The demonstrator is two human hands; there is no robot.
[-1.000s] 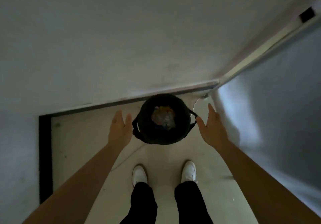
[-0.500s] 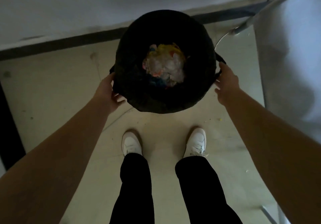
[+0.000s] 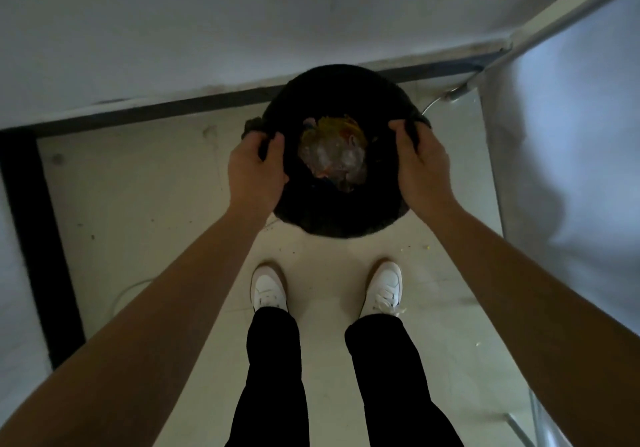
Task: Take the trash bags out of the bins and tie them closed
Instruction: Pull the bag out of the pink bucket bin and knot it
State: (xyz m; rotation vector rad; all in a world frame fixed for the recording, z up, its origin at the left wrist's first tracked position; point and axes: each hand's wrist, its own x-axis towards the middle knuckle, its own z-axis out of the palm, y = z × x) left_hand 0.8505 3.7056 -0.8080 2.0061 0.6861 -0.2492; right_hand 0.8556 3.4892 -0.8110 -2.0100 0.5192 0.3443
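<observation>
One black trash bag stands on the pale floor in a corner, close to the wall's dark skirting strip. Its mouth lies open over a heap of crumpled wrappers. The left hand grips a bunch of the rim on one side, with the thumb toward the mouth. The right hand clutches the opposite side the same way.

The step looks like freeing the rim so the bag can be lifted out. It would go best with a generous fold of film gathered in each hand rather than a thin edge. Both sides should be peeled up evenly and raised straight, so the load hangs centred. A pull from one side could stretch or tear the film, or tip the wrappers out.

The bin itself cannot be made out, as the bag covers it and the light is dim. The dark lumps beside each hand may be bag folds or handles. How deep the rubbish goes is hidden, as are most of the fingertips. White shoes stand just behind the bag. On the right, a pale panel and a metal leg run out of view.
</observation>
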